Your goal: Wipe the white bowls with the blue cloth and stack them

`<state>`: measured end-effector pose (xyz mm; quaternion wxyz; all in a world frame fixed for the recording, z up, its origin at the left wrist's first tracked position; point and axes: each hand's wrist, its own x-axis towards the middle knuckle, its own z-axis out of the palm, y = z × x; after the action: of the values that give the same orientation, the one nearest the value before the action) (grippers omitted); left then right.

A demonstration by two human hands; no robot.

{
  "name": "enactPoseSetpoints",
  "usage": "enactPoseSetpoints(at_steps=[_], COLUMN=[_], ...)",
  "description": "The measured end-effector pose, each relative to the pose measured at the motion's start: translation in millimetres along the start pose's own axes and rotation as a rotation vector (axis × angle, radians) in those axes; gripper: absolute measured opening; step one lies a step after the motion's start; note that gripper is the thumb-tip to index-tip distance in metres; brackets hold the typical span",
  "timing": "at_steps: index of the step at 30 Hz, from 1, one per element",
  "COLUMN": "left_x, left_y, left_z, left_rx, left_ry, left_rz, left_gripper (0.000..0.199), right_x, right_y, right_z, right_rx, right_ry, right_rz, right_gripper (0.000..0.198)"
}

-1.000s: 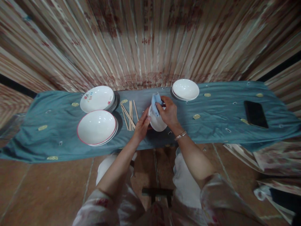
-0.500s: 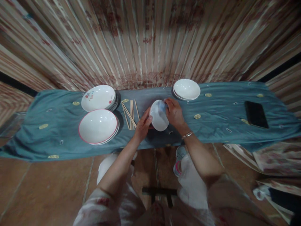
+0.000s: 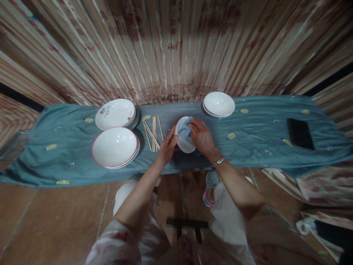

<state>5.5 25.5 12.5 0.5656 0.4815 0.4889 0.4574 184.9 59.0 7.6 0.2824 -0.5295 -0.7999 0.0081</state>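
A white bowl (image 3: 188, 145) is tilted above the middle of the cloth-covered table, its inside facing up towards me. My left hand (image 3: 167, 145) grips its left rim, thumb on the near side and fingers behind. In my right hand (image 3: 202, 137) is a light blue cloth (image 3: 185, 129), pinched and pressed against the inside of the bowl near its upper edge. Just left of my left hand lie several chopsticks (image 3: 153, 134), some of them crossed.
On the left stand a stack of floral plates (image 3: 114, 113) and a stack of red-rimmed bowls (image 3: 114, 147). White bowls (image 3: 219, 103) are stacked at the back right. A black phone (image 3: 300, 134) lies far right on the green tablecloth (image 3: 253, 147). A curtain (image 3: 176, 55) hangs behind.
My right hand has moved slightly left and down over the bowl, bringing more of the blue cloth into view inside it. My left hand keeps its hold; the other dishes stay put.
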Motion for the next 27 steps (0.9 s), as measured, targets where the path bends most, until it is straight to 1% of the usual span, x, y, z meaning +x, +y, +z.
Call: enactPoseSetpoints(at_steps=[5, 10, 13, 16, 21, 27], left_x=[1.4, 0.1, -0.7, 0.6, 3.4, 1.5], left_y=[-1.9, 1.4, 4.2, 3.3, -2.0, 2.7], left_z=[-0.8, 0.2, 1.1, 1.8, 3.4, 5.2], left_rx=[0.001, 0.007, 0.016, 0.044, 0.027, 0.009], left_ry=[0.000, 0.010, 0.000, 0.016, 0.039, 0.042], left_rz=[0.010, 0.003, -0.005, 0.019, 0.024, -0.006], left_gripper=[0.068, 0.070, 0.069, 0.066, 0.066, 0.066], right_x=[2.9, -5.3, -10.6, -16.3, -31.1, -44.3], right_y=[1.8, 5.2, 8.6, 11.3, 10.0, 0.1], right_z=[-3.3, -5.3, -5.9, -7.0, -9.8, -13.5], right_rx=[-0.131, -0.172, -0.146, -0.097, 0.024, 0.157], right_ry=[-0.141, -0.207, -0.237, -0.259, -0.255, -0.261], right_rz=[-0.037, -0.040, -0.046, -0.065, -0.090, -0.042], right_gripper=[0.027, 0.025, 0.028, 0.031, 0.034, 0.041])
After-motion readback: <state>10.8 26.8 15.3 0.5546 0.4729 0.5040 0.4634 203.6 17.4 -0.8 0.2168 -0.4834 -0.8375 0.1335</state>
